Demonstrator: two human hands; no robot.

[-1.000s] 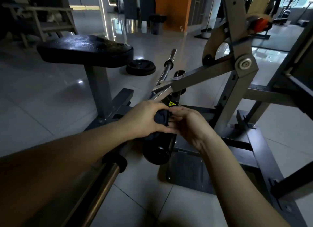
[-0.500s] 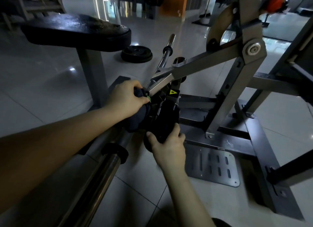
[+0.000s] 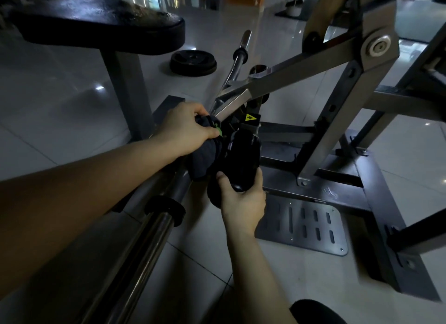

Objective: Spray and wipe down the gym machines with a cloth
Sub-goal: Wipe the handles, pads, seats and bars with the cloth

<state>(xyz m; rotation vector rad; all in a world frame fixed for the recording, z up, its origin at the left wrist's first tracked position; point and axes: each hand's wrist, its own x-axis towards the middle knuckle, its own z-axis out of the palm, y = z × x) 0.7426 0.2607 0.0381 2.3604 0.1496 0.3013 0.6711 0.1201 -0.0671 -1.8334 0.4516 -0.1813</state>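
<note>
2 hands in view, both low on the gym machine [image 3: 337,87]. L hand [image 3: 185,128] is curled tight round 1 dark cloth [image 3: 205,159]. The cloth is bunched & hangs below the fist, over the chrome bar [image 3: 144,239] that runs under the L forearm. A small green bit [image 3: 219,131] pokes out at the fingertips, can't tell what it is. R hand [image 3: 243,203], just below & right of the L, cups 1 black roller pad [image 3: 241,159] from underneath, thumb up its left side, fingers wrapped round the right. The cloth sits close against the pad's left side. 1 yellow warning sticker [image 3: 249,118] sits just above the pad, right of L hand. 1 slotted foot plate [image 3: 304,224] lies on the floor right of R hand. 1 black seat pad [image 3: 96,21] is well above-left of L hand. 1 weight plate [image 3: 193,63] lies on the floor beyond L hand, w/ 1 barbell end [image 3: 239,55] just right of it
</note>
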